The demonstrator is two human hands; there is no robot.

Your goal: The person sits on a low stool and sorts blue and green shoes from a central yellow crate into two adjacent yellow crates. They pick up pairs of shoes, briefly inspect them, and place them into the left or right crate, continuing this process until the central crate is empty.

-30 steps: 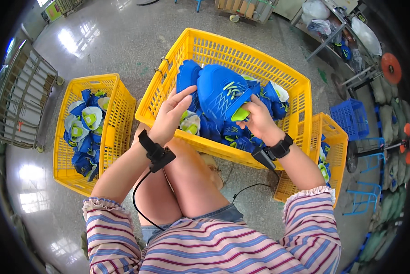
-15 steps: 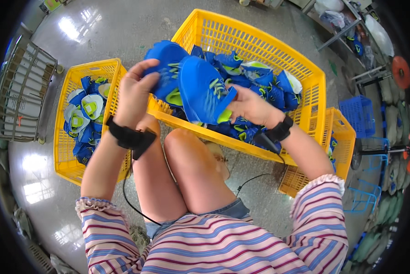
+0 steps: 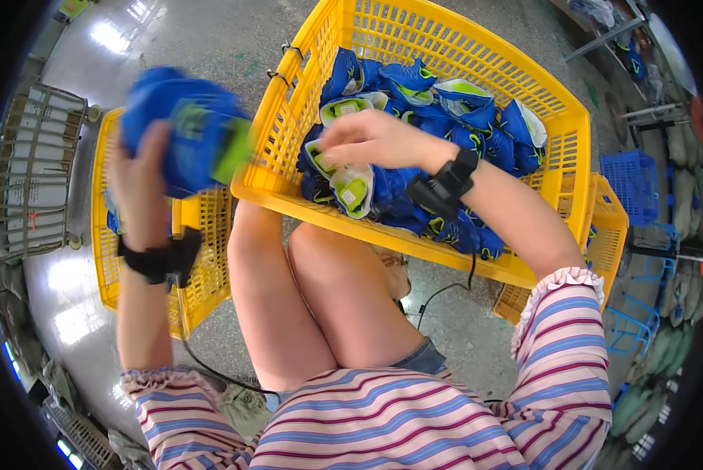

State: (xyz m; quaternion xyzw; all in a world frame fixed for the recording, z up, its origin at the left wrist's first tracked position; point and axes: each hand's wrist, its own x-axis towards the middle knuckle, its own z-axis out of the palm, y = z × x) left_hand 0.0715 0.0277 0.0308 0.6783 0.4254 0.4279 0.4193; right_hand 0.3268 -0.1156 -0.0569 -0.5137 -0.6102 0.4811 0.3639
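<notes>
My left hand [image 3: 140,192] is closed around blue shoe uppers [image 3: 191,125] with lime-green trim, raised over the left yellow basket [image 3: 210,258]. Motion smears them, so whether it is one or two I cannot tell. My right hand [image 3: 375,139] hovers low over the big yellow basket [image 3: 477,51], its fingers loosely bent and apart, with nothing visible in them. Just below its fingertips lie a blue shoe upper [image 3: 354,192] with a pale lining and lime insole, and others like it. Whether the fingertips touch one I cannot make out.
The big basket holds a heap of blue shoe uppers [image 3: 465,102]. A smaller yellow basket [image 3: 608,235] and a blue crate [image 3: 629,188] stand at the right. A wheeled rack [image 3: 42,172] is at the far left. Black cables hang from both wrist straps.
My left hand has swung left from over the big basket, carrying blue uppers. My right hand has let go of its upper and moved left over the heap.
</notes>
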